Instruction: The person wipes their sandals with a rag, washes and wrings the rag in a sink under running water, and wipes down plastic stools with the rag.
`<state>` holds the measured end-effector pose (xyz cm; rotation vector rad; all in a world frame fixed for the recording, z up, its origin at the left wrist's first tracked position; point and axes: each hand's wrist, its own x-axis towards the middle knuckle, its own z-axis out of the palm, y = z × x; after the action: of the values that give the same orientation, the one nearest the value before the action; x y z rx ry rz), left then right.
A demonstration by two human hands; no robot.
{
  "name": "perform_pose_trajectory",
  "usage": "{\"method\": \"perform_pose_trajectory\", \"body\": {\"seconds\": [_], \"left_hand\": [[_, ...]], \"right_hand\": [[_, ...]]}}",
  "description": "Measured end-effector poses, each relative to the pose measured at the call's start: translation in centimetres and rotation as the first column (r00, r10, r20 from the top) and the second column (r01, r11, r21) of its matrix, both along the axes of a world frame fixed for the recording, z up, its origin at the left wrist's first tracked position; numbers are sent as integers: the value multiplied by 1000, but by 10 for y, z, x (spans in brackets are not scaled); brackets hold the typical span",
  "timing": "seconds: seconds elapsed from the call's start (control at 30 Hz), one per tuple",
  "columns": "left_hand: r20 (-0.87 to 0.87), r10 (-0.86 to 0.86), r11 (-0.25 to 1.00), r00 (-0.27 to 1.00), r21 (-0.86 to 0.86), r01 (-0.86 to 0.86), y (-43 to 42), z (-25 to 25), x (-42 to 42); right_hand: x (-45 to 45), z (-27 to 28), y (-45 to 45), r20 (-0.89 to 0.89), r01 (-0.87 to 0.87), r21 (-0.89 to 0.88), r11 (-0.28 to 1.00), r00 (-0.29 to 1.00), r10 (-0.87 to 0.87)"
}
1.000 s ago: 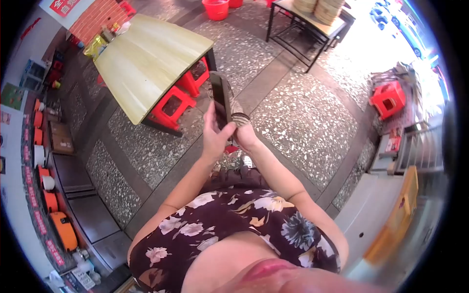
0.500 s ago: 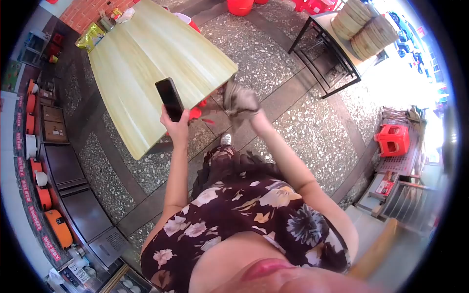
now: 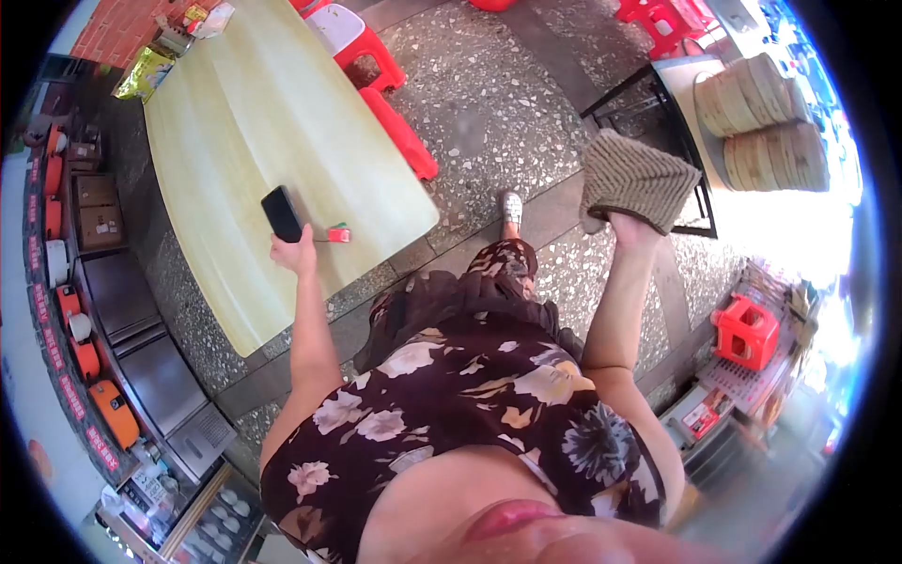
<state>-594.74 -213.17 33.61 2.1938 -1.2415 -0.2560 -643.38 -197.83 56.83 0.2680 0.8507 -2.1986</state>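
My left hand [image 3: 295, 250] is closed round the lower end of a black smartphone [image 3: 281, 214], over the near part of the wooden-look table [image 3: 225, 122]. Beside the phone is a small red item [image 3: 339, 233]; a thin line seems to run from it towards my hand. Out to the right, my right hand [image 3: 634, 230] grips a brown ribbed cloth [image 3: 639, 179] by its lower edge. The cloth spreads above the fingers and hides most of them. It appears in front of a black-legged side table [image 3: 691, 94].
Bamboo steamers [image 3: 775, 155] are stacked on the side table. Red stools [image 3: 409, 136] stand along the main table's right edge, another red stool [image 3: 747, 331] at the right. A counter with orange-red appliances [image 3: 115, 414] lines the left. A yellow packet [image 3: 143, 73] lies at the table's far end.
My right hand has swung out to the right with the cloth, which was blurred and bunched before. The phone has shifted left and lower in view. I have stepped along the table.
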Motion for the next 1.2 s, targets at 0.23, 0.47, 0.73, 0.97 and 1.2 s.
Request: {"method": "perform_pose_trajectory", "body": {"seconds": [0.23, 0.47, 0.73, 0.97, 1.2], "left_hand": [[156, 159, 848, 975, 484, -216, -3, 24, -43], [456, 34, 961, 890, 231, -155, -26, 32, -145], [226, -455, 890, 861, 135, 435, -139, 30, -267], [11, -581, 787, 814, 261, 558, -286, -34, -310], [39, -572, 791, 819, 288, 539, -437, -58, -313]], "right_hand": [[-148, 14, -60, -296, -321, -81, 944, 912, 284], [-178, -58, -215, -89, -499, 23, 866, 862, 499], [-171, -130, -344, 246, -620, -410, 669, 631, 736], [-153, -179, -480, 450, -707, -125, 696, 585, 675], [-132, -264, -614, 295, -774, -418, 475, 379, 877]]}}
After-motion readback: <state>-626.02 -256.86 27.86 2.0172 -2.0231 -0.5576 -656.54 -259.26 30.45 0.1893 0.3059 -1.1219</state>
